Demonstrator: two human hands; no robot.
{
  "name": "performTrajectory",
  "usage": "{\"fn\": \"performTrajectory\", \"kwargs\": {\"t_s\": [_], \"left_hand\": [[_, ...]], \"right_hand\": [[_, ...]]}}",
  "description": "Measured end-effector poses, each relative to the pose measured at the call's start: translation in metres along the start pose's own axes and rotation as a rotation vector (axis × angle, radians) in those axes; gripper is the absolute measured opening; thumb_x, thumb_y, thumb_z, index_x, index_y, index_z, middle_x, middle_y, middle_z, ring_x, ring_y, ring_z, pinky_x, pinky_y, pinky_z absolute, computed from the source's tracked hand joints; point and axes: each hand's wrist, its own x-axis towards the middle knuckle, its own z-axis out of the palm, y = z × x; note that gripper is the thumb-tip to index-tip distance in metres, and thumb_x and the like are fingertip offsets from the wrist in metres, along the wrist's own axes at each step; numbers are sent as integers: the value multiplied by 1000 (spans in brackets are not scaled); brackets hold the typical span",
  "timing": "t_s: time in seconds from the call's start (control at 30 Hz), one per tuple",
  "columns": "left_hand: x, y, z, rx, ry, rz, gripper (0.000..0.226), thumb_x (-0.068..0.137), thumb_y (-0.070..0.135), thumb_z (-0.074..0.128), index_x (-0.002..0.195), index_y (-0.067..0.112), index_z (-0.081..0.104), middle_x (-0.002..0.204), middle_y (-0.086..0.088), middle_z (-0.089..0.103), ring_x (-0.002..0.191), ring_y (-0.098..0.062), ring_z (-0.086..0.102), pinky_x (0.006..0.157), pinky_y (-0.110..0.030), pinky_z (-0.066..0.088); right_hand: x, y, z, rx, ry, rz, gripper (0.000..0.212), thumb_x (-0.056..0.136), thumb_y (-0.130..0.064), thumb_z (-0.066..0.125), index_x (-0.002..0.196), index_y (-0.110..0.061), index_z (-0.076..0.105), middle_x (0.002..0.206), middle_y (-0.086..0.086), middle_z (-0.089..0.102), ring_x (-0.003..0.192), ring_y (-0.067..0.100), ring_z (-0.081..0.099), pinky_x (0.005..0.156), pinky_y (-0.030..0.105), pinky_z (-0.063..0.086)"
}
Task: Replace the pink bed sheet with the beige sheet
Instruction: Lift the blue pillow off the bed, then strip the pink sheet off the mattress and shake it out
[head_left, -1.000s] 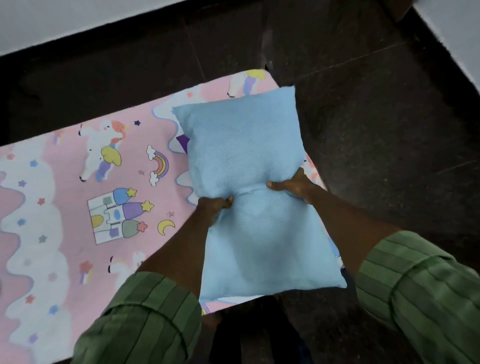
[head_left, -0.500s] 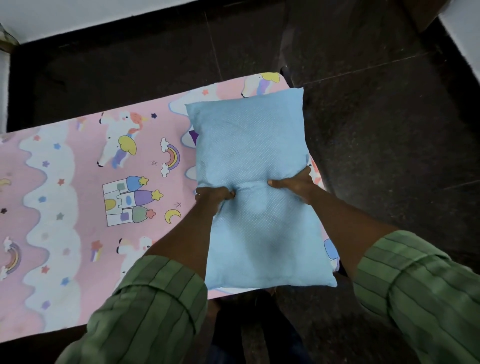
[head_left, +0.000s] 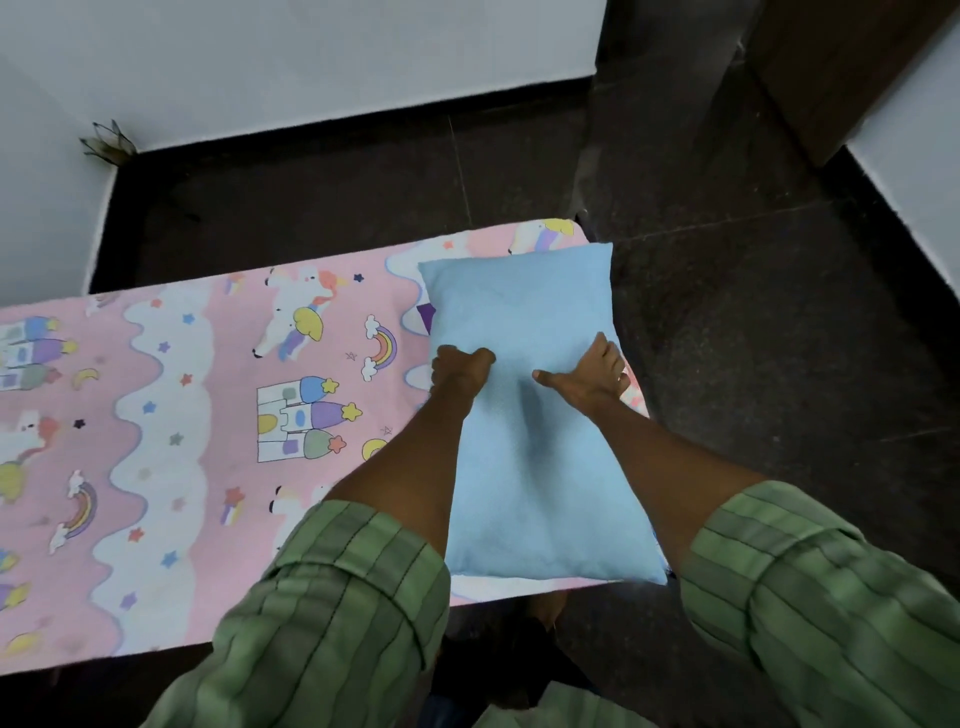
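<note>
— So where are you in the job?
— Clearing the bed, I'd judge: your left hand (head_left: 460, 364) and right hand (head_left: 589, 376) each pinch the blue pillow (head_left: 524, 457) mid-frame, fingers curled into its sides. The pink bed sheet (head_left: 218, 457) is spread beneath it.
— Next?
— Lift the pillow off. Dark floor (head_left: 779, 338) at right gives room; the sheet's corner (head_left: 571, 228) sits upper centre.
</note>
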Motion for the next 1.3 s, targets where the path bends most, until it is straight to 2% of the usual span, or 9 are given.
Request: {"fn": "performTrajectory", "kwargs": {"t_s": [0.2,0.3,0.47,0.63,0.87,1.0,1.1,1.2,1.3], "left_hand": [[-34,1,-60,98,-40,136,34,83,29,73,107,6,70,113,-8,70,107,-27,65,91,-36,53],[-49,-8,-103,38,-46,146,36,86,27,74,113,4,72,114,-9,71,106,-28,67,88,-36,55],[-73,-35,-191,47,-5,199,31,93,27,68,112,1,72,119,-16,70,117,-36,64,99,-43,53],[-92,-91,-304,105,98,178,33,100,26,62,117,-2,70,124,-18,68,118,-32,64,99,-36,51],[-111,-225,-470,77,270,127,32,87,23,60,104,-1,74,107,-23,72,107,-40,68,92,-42,56],[-122,-298,-545,83,380,81,33,71,31,53,75,-1,64,77,-12,66,74,-31,60,71,-32,48],[-129,-355,-595,45,485,37,42,75,35,51,85,1,73,90,-11,75,86,-28,69,82,-35,57],[-132,-401,-637,51,550,-17,36,76,37,49,78,9,71,92,-9,75,95,-28,69,84,-37,56],[-126,-437,-680,49,579,-85,32,81,31,54,83,6,74,90,-7,75,88,-24,67,82,-34,55]], "right_hand": [[-60,-63,-1,-111,-70,-145,104,76,-65,77,152,-13,29,156,14,35,145,35,32,115,50,30],[-98,-103,9,-145,-149,-188,97,80,-63,75,150,-12,31,154,14,38,144,35,36,114,48,33],[-167,-172,45,-195,-191,-314,88,84,-55,75,149,-13,33,152,14,40,142,36,39,111,45,36],[-250,-237,106,-185,-282,-421,84,83,-48,76,146,-10,35,149,16,44,139,37,41,110,47,43],[-381,-312,225,-197,-467,-710,82,80,-39,75,151,-17,39,149,12,49,134,34,50,106,43,47],[-448,-345,286,-309,-521,-887,60,85,-34,71,139,-15,53,143,8,55,129,29,53,100,36,46],[-498,-375,331,-407,-565,-1011,45,87,-33,69,127,-13,62,136,6,61,123,27,57,96,34,47],[-545,-405,372,-468,-615,-1100,36,88,-32,70,115,-9,69,124,9,67,116,29,61,90,34,49],[-583,-435,418,-537,-670,-1172,35,88,-35,70,112,-10,70,120,9,69,114,30,61,89,34,50]]}}
